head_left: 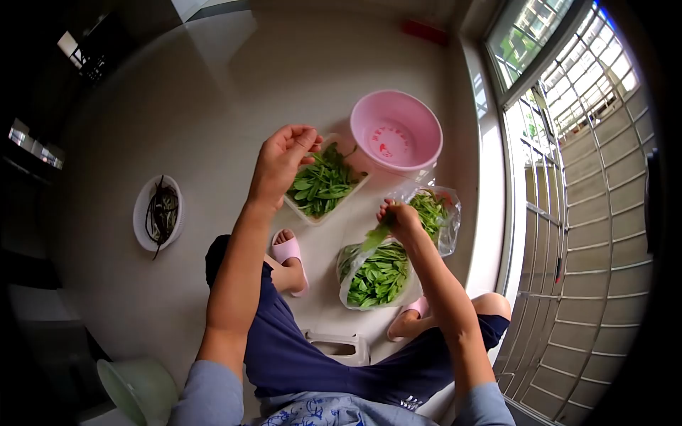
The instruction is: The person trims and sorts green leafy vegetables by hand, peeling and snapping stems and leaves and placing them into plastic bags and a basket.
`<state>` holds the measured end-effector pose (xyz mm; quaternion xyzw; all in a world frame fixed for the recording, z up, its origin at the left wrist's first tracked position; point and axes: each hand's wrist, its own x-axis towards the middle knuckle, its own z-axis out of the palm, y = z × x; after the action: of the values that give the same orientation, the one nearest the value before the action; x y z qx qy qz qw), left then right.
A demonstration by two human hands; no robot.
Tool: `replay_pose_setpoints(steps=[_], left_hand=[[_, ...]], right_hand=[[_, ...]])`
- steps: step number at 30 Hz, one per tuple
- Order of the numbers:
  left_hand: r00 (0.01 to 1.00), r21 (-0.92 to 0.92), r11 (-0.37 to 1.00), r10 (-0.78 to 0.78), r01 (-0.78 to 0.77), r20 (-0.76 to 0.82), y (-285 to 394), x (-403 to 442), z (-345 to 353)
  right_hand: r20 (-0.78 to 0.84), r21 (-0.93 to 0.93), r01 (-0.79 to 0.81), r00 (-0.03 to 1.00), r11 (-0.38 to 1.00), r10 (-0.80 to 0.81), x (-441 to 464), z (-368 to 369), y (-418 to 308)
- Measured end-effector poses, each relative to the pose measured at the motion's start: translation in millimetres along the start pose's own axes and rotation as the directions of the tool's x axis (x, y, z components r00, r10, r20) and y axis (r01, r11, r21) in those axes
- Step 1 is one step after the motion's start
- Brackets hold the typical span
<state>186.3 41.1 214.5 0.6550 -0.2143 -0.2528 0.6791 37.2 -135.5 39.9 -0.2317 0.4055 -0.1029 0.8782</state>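
My left hand [284, 156] is raised over the left edge of a clear plastic container [310, 219]. Its thumb and fingertips are pinched together; whatever may be between them is too small to make out. Green leaves with stems [323, 186] fill the container. My right hand [401, 219] is closed round a leafy green sprig [374, 238], whose leaves hang down to the left. Just below it, an opened plastic bag [345, 290] holds more leafy greens [380, 277]. A second clear bag [450, 238] with greens [428, 211] lies behind that hand.
A pink basin [362, 113] stands beyond the container. On the left, a white basket [177, 226] holds dark, long pods or stems [163, 213]. A pale green bucket [142, 390] is at lower left. A barred window [568, 213] runs along the right. My feet wear pink slippers [288, 250].
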Motion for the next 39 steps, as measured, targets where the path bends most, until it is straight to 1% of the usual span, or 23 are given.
replay_pose_setpoints(steps=[3,5,6,7,9,10,11,13,14,16,17,19,23,25,27,29,30,31,33,34,35,37,39], left_hand=[[1.0,-0.024,1.0,0.002,-0.002,-0.007,3.1,1.4,-10.6],[1.0,-0.037,0.999,0.023,-0.024,-0.012,5.5,3.4,-16.2],[0.999,-0.039,0.999,0.032,-0.032,-0.01,7.1,3.7,-18.7],[0.999,-0.048,0.998,0.032,-0.033,-0.021,8.2,4.5,-21.1],[0.999,-0.026,0.999,0.037,-0.038,-0.017,9.5,5.9,-25.9],[0.999,-0.031,0.999,0.034,-0.035,-0.024,9.5,6.7,-27.2],[0.999,-0.031,0.999,0.042,-0.043,-0.029,9.3,8.4,-28.1],[0.998,-0.036,0.998,0.044,-0.045,-0.033,9.8,7.3,-28.4],[0.998,-0.028,0.998,0.058,-0.059,-0.028,11.1,6.7,-27.2],[0.998,-0.029,0.998,0.063,-0.063,-0.009,10.7,6.6,-22.2],[0.997,-0.037,0.997,0.073,-0.072,0.008,9.1,6.9,-20.4],[0.997,-0.059,0.997,0.061,-0.058,0.042,3.3,7.1,-15.3],[0.99,0.04,0.996,0.075,-0.08,0.117,-0.3,5.6,3.0],[0.982,0.048,0.994,0.086,-0.095,0.167,-2.5,2.5,15.3],[0.977,0.065,0.992,0.096,-0.11,0.19,-10.2,2.1,26.2],[0.972,0.083,0.989,0.105,-0.125,0.209,-10.8,1.0,34.1],[0.97,0.091,0.991,0.075,-0.098,0.23,-9.6,0.0,37.1],[0.967,0.1,0.992,0.045,-0.071,0.25,-9.0,-0.1,39.7],[0.966,0.124,0.99,0.039,-0.073,0.254,-9.8,1.2,42.0],[0.966,0.189,0.977,0.045,-0.095,0.253,-9.8,1.6,42.5],[0.967,0.254,0.96,0.051,-0.116,0.252,-10.4,2.0,42.5],[0.968,0.269,0.952,0.083,-0.147,0.236,-15.3,2.9,41.2],[0.969,0.286,0.942,0.114,-0.175,0.218,-18.4,2.4,39.1]], right_hand=[[0.082,-0.025,0.065,0.995,0.998,-0.062,80.2,20.9,6.6],[-0.029,-0.118,0.317,0.946,0.941,-0.322,88.9,65.2,-0.6],[0.019,-0.095,0.215,0.977,0.972,-0.214,112.8,60.1,-8.9],[0.022,-0.108,0.212,0.977,0.971,-0.211,119.8,59.8,-17.2],[-0.113,-0.364,0.018,0.992,0.931,-0.063,127.9,57.7,-27.3],[-0.143,-0.384,-0.032,0.989,0.923,-0.025,126.1,51.7,-27.1],[-0.146,-0.39,-0.037,0.989,0.92,-0.022,121.4,41.9,-24.2],[0.174,-0.331,0.198,0.974,0.923,-0.147,100.9,16.9,-13.1],[0.165,-0.332,0.197,0.975,0.922,-0.148,89.4,6.4,-7.0],[-0.019,-0.48,0.18,0.977,0.859,-0.214,52.4,-10.9,2.6],[-0.037,-0.547,0.178,0.971,0.818,-0.236,34.2,-26.7,3.4],[0.008,-0.572,0.185,0.975,0.799,-0.221,0.5,-56.8,8.0],[-0.019,-0.603,0.116,0.987,0.79,-0.16,-38.6,-109.6,27.4],[-0.035,-0.738,0.038,0.995,0.673,-0.094,-40.1,-130.6,43.8],[-0.139,-0.857,-0.056,0.982,0.512,-0.126,-35.8,-145.2,69.0],[-0.027,-0.999,-0.015,0.955,0.043,-0.296,-36.7,-148.7,84.4],[-0.074,-0.996,-0.055,0.96,0.076,-0.272,-33.0,-149.2,90.0],[-0.049,-0.999,-0.04,0.957,0.036,-0.285,-29.7,-150.3,94.9],[-0.088,-0.993,-0.105,0.952,-0.044,-0.295,-20.9,-150.2,100.6],[-0.03,-0.998,-0.045,0.936,-0.035,-0.35,-17.2,-149.3,102.9],[-0.029,-0.999,-0.043,0.936,-0.032,-0.35,-11.7,-148.5,102.8],[0.053,-0.991,0.0,0.915,-0.133,-0.4,-0.1,-149.0,102.2],[0.069,-0.993,0.024,0.914,-0.116,-0.399,9.6,-151.2,101.2]])
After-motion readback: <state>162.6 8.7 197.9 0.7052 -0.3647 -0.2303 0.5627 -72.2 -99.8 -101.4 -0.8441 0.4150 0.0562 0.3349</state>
